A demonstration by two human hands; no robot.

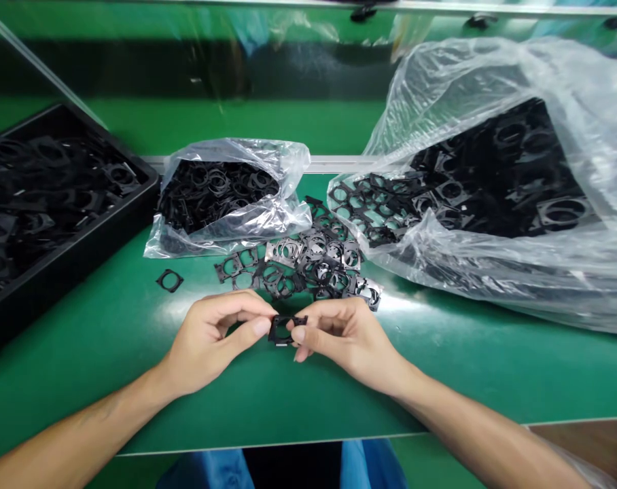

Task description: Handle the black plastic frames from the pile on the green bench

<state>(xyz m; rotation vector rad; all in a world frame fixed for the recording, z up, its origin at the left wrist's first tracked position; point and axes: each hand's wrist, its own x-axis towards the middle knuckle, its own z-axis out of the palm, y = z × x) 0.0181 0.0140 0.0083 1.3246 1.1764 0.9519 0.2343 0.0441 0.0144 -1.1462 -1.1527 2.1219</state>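
Note:
Between my two hands is a small black plastic frame (280, 341) with a round opening, raised a little above the green table. My left hand (211, 339) pinches its left edge with thumb and forefinger. On the other side, the thumb and fingers of my right hand (346, 339) grip its right edge. Just beyond my fingers lies a loose pile of similar black frames (319, 261), overlapping one another. One single black frame (170, 280) rests apart from the pile, left of it and beyond my left hand.
A black bin (130, 204) full of black parts stands at the left. A small clear plastic bag (227, 241) of ring-shaped parts lies at the back. At the right, a large clear bag (466, 272) spills frames onto the green table (211, 414).

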